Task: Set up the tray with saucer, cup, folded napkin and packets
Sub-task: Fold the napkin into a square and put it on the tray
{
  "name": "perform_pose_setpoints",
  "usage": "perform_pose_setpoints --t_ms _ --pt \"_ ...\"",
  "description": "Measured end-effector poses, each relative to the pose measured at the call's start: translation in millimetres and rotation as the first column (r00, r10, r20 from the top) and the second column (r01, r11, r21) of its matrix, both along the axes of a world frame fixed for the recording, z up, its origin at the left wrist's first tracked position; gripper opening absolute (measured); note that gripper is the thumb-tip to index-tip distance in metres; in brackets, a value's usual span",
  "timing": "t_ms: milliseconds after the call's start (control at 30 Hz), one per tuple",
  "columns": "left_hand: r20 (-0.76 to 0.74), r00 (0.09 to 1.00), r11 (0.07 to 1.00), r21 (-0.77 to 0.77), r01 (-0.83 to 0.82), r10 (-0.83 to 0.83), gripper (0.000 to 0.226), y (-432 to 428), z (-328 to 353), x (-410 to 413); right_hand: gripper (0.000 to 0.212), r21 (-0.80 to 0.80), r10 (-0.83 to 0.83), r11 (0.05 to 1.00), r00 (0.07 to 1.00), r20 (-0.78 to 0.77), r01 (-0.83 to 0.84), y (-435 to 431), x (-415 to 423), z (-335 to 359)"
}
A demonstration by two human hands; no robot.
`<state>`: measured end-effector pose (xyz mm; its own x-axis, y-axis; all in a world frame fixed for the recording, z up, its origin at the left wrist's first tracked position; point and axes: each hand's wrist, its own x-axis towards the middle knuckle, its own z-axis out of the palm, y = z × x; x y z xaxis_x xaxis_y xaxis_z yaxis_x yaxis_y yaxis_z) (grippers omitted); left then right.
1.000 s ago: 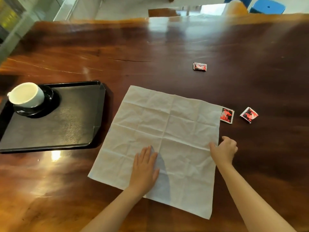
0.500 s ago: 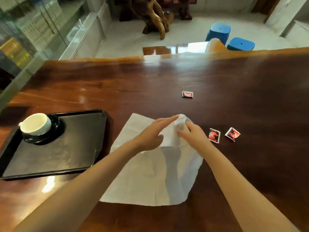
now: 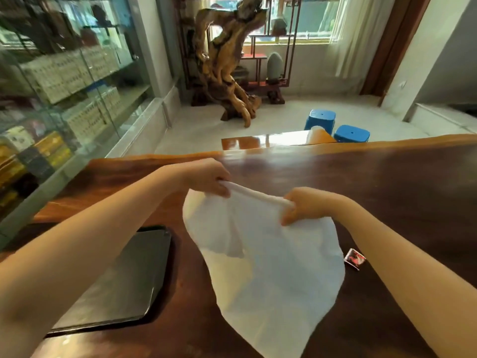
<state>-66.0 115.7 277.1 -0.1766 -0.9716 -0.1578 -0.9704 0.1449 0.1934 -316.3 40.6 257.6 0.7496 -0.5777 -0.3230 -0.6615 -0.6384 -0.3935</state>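
Note:
I hold the white napkin [image 3: 271,267] up above the dark wooden table [image 3: 387,197], its top edge bunched and stretched between both hands. My left hand [image 3: 206,180] pinches the left end of that edge, and my right hand [image 3: 304,205] grips the right end. The rest of the cloth hangs loose toward me. The black tray [image 3: 124,285] lies on the table at the lower left, partly behind my left forearm. The cup and saucer are hidden. One red-and-black packet [image 3: 355,259] lies on the table just right of the napkin.
Beyond the table's far edge stand two blue stools [image 3: 335,125] and a large carved root sculpture [image 3: 227,68] on a pale floor. A glass display cabinet [image 3: 56,81] with boxes runs along the left side.
Both hands have lifted the napkin off the table by its far edge, from lying flat to hanging in the air. My head has tilted up, so more of the room shows.

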Motion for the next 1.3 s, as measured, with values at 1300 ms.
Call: perform_pose_setpoints --t_ms 1300 --pt "-0.43 0.667 0.78 0.166 -0.604 0.608 0.032 200 -223 5 0.019 0.129 -0.426 0.903 0.89 0.163 0.409 31 -148 -204"
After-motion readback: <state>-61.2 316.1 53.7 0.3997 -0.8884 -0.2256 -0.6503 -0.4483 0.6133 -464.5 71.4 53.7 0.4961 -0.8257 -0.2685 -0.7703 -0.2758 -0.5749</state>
